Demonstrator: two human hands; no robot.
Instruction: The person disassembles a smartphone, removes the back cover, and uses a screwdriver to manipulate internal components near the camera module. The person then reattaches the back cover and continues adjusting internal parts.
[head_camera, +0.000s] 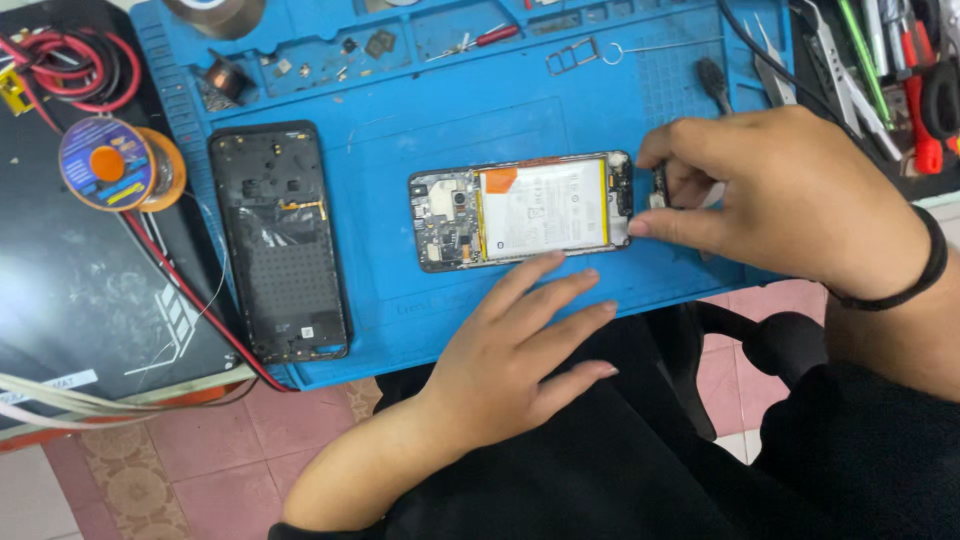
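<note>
Two hands on opened phone (520, 212), flat on blue mat (400, 130): left hand (520, 350) open, steadying lower edge; right hand (770, 190) pinching a small part at its end. Light, stiff, fragile; hold by frame edges.

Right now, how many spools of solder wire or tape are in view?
2: a solder wire spool with an orange spool tucked behind it, both on the dark mat left of the blue repair mat. Others may sit beyond the frame.

Left hand (520, 345) rests fingers spread against the opened phone (520, 212) — right hand (775, 195) pinches a small part (659, 186) at its end.
</note>
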